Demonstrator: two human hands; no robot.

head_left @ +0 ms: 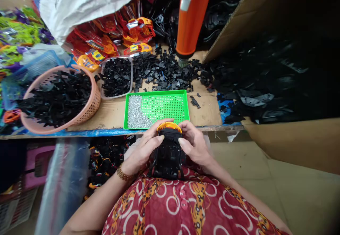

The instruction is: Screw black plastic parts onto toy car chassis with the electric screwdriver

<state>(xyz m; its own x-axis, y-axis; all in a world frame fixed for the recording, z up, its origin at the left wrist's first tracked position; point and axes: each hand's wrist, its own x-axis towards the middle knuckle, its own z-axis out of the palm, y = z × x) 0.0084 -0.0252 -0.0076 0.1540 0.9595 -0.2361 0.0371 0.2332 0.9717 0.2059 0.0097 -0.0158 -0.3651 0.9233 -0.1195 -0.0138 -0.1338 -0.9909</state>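
The left hand (148,144) and right hand (195,144) hold a black plastic part (168,157) between them, just off the table's front edge, above the person's lap. Each thumb presses near its upper end; the other fingers curl partly closed around an orange piece (170,126) there, some of their tips out of sight. Whether the two pieces are joined is hard to tell, and the dark part's detail is lost.

On the table (111,111), a green tray (164,92) lies along the front edge, its near side partly covered by hands and orange piece; tiny silvery pieces (135,111) crowd its left end, too small to make out. The top of an orange tool (195,15) is cut off; its tip hangs by a heap of black clips (167,72) towards the back edge. At the right end, a cardboard box (297,143) runs out of view, its dark contents mostly indistinct.
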